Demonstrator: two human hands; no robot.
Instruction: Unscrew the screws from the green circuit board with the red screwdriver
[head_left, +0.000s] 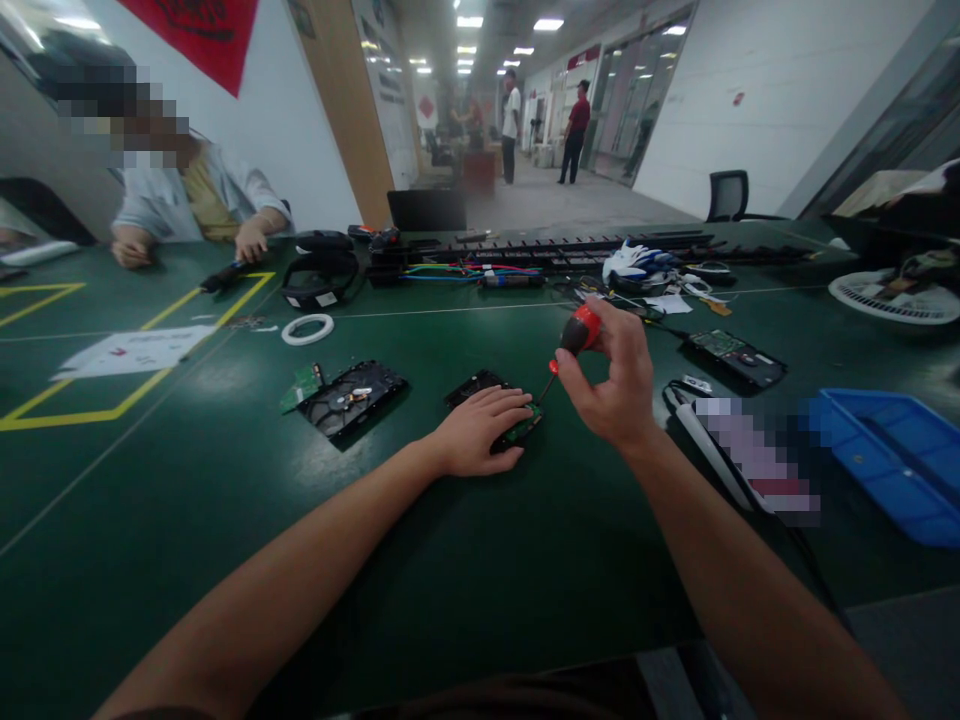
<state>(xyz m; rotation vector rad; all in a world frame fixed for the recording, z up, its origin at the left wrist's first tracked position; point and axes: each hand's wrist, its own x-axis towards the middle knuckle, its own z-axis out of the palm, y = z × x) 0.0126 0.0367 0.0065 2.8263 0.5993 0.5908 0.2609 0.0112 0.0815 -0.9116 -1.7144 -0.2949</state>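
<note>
A black device with a green circuit board [521,428] lies on the green table, partly covered by my left hand [486,430]. That hand rests on it with fingers stretched out. My right hand [611,375] is closed round a red and black screwdriver [580,330], held tilted, its shaft pointing down at the device's right end. Whether the tip touches is too small to tell. To the left, an opened black casing [356,398] has small parts on it and a green board [302,388] at its left end. Another black device with a board [735,358] lies at the right.
A blue tray [892,455] stands at the right, beside a white power strip [716,450]. A white ring [307,329], papers [139,350], cables [472,272] and gloves [637,265] lie farther back. A person [199,195] sits at the far left.
</note>
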